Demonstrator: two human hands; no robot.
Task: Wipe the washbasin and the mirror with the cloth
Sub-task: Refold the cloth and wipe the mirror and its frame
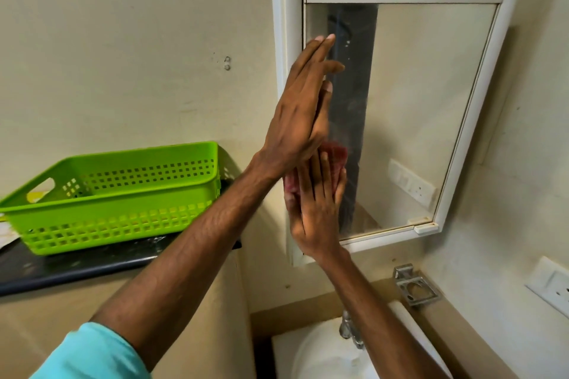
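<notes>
A white-framed mirror (415,101) hangs on the wall above a white washbasin (320,357). My right hand (317,209) lies flat with straight fingers, pressing a red cloth (337,152) against the mirror's lower left part. Only the cloth's edges show around the fingers. My left hand (301,108) is above it, fingers straight and together, laid against the mirror's left edge. Its wrist crosses over the fingertips of my right hand.
A green perforated basket (117,194) stands on a dark shelf (61,268) at the left. A metal tap (349,329) rises over the basin, and a metal holder (414,286) is fixed to the wall beside it. A white socket (551,283) sits at the right.
</notes>
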